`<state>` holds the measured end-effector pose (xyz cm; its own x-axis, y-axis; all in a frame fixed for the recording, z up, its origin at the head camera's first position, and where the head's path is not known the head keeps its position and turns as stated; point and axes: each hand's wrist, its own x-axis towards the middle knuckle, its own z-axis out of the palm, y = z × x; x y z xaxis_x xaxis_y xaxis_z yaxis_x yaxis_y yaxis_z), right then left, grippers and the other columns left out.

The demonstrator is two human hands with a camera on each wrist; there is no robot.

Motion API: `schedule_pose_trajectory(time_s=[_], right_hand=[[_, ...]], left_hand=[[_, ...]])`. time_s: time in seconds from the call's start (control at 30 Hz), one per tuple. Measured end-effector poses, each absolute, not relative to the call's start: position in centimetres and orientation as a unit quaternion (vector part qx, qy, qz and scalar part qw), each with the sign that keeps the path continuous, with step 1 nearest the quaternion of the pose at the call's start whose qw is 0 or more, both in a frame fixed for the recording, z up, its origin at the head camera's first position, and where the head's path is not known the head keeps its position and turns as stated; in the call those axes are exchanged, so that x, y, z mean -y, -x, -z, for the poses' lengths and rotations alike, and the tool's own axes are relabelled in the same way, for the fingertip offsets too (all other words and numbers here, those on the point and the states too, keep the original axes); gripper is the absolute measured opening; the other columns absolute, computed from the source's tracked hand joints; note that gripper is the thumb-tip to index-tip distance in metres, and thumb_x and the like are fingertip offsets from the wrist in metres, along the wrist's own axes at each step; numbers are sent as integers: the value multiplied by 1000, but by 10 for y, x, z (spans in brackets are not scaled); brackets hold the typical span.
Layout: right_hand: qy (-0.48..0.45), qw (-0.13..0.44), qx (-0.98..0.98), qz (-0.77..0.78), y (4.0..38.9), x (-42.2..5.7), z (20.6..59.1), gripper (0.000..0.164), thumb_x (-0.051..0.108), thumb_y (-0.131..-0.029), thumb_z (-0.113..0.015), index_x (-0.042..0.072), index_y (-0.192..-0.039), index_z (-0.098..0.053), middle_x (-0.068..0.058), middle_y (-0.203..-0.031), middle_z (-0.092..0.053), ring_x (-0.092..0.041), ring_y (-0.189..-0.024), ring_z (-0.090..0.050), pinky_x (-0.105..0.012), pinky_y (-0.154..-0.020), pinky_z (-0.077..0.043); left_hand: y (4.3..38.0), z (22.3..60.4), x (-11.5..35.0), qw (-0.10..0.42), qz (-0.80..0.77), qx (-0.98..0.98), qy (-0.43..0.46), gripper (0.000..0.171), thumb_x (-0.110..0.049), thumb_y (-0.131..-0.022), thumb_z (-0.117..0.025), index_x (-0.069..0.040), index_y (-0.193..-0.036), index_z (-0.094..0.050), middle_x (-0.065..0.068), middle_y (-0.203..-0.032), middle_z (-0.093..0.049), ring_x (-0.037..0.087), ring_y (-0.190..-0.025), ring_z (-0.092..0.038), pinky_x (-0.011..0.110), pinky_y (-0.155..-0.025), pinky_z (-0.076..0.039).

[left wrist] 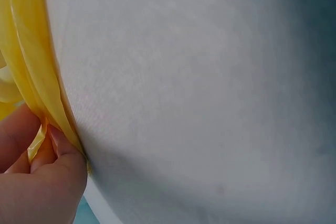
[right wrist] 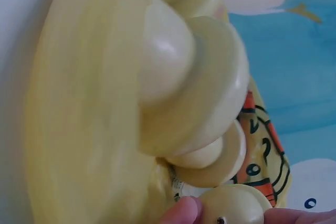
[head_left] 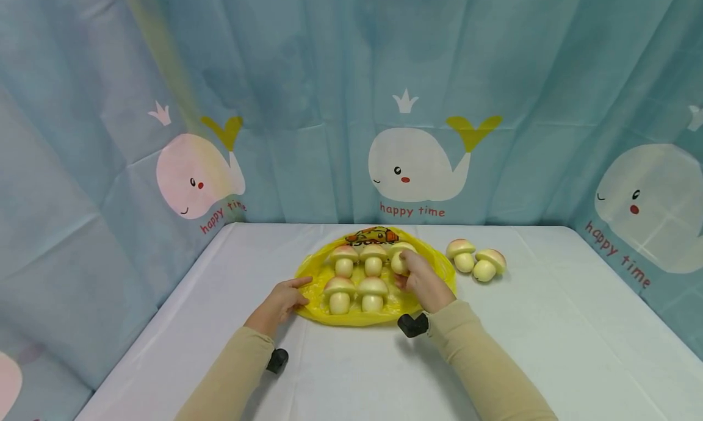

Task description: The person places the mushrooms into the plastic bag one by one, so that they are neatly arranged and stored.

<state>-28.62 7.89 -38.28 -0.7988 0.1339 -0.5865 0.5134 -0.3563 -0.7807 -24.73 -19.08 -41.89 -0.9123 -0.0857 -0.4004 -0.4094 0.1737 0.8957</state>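
Observation:
A yellow plastic bag [head_left: 357,319] with a cartoon print lies spread on the white table. Several toy mushrooms [head_left: 372,296] with pale stems and pinkish caps stand in it in two rows. My left hand [head_left: 280,302] pinches the bag's left edge between thumb and fingers, as the left wrist view shows in the gathered plastic [left wrist: 39,87]. At the bag's back right, my right hand [head_left: 425,280] grips another toy mushroom [head_left: 399,264] beside the back row. In the right wrist view, thumb and finger hold that mushroom [right wrist: 233,205] from both sides.
Two more toy mushrooms [head_left: 461,254] lie close together on the table [head_left: 549,323], right of the bag. A blue curtain [head_left: 324,104] with whale prints hangs behind and at both sides. Each wrist carries a small black device [head_left: 413,325].

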Motion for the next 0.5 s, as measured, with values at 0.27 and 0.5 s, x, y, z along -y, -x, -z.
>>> schedule_pose_trajectory(time_s=[0.27,0.5], right_hand=[[-279,140,-566,763,289,-80,391,14,12,-98,-49,1,-105,-45,-11,-93,-43,-24,-78,-44,-33,-68,-37],[-220,150,-567,780,279,-83,396,15,15,-102,-47,0,-97,-45,-13,-91,-42,-24,-79,-42,-33,-72,-39]], left_hand=[[249,421,191,131,-620,-755,166,58,16,-88,-56,-2,-143,-48,27,-153,-23,30,-115,-42,27,-80,-43],[248,419,191,127,-618,-758,168,58,17,-88,-57,-2,-142,-48,28,-152,-24,28,-103,-45,25,-73,-43]])
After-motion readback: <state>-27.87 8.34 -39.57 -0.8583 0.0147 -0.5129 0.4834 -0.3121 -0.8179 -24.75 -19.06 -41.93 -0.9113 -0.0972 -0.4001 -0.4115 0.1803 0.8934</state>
